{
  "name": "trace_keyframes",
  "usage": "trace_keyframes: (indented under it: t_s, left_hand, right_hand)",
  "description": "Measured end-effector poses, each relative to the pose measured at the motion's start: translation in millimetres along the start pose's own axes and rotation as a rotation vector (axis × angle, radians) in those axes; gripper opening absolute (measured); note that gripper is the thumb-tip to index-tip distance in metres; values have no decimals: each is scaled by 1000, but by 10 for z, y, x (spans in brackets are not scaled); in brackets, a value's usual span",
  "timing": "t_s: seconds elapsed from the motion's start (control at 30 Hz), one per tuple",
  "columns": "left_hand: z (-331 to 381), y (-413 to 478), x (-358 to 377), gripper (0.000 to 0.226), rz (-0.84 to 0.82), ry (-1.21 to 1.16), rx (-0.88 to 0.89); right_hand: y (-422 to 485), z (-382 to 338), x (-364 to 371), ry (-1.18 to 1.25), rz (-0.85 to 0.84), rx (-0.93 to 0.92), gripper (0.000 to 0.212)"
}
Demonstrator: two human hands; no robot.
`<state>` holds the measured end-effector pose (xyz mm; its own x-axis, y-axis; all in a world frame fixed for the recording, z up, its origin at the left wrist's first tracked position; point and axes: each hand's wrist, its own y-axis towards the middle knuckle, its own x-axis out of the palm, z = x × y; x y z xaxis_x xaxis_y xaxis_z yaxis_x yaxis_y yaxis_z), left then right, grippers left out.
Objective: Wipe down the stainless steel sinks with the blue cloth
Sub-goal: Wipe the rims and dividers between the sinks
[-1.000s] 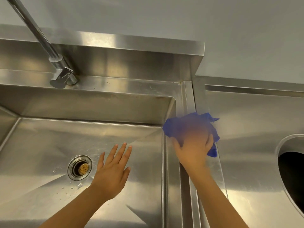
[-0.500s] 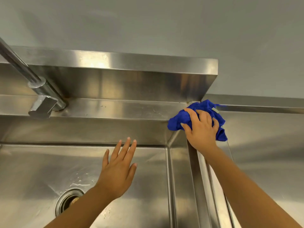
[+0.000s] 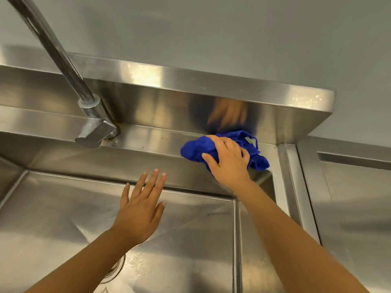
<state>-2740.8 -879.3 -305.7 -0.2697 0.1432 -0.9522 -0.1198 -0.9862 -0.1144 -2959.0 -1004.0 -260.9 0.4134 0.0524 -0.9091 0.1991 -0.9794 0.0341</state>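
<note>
Moved since half a second ago: right hand [image 3: 229, 163] and blue cloth [image 3: 194, 149], from the rim corner beside the neighbouring unit leftward along the back ledge [image 3: 148, 138], toward the faucet.

Grip: right hand clenched on the bunched blue cloth, fingers curled over the top and thumb against its near side. The cloth is pressed to the ledge, its near folds hanging over the basin's rear wall.

Behind the grip: backsplash [image 3: 158, 108], close to the cloth, carrying a blurred reflection of hand and cloth.

Left of the grip, well apart: faucet base [image 3: 93, 123] on the same ledge, spout rising up and left.

Below-left of the grip: left hand [image 3: 139, 214], fingers straight and spread, holding nothing, over the sink basin [image 3: 63, 218]; contact with the steel cannot be told.

Beneath the left forearm: drain [image 3: 115, 269], mostly hidden.

Right of the grip: divider rim [image 3: 289, 176], then the adjoining steel unit [image 3: 349, 197].

Beyond the backsplash: grey wall [image 3: 211, 39].
</note>
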Motion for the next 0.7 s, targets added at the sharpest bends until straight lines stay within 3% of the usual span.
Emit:
trace_keyframes:
  t_s: [0.07, 0.17, 0.27, 0.33, 0.5, 0.6, 0.7]
  left_hand:
    - [-80, 22, 14, 81, 33, -18, -11]
    - [-202, 44, 52, 81, 30, -40, -31]
    - [-354, 25, 99, 72, 11, -63, -60]
    - [-434, -2, 131, 69, 17, -92, -86]
    - [-547, -59, 71, 71, 24, -96, -143]
    - [-622, -70, 15, 73, 24, -83, -147]
    - [-693, -30, 40, 81, 22, -83, -142]
  right_hand:
    - [-69, 210, -110, -7, 25, 9, 49]
    - [-217, 438, -189, -18, 160, 255, 49]
    - [-116, 195, -68, -33, 209, 422, 49]
    - [25, -193, 115, -68, 198, 382, 49]
    - [206, -1219, 653, 10, 99, 72, 47]
    - [226, -1189, 570, -10, 10, -56, 48]
    - [104, -736, 404, -27, 89, 32, 49]
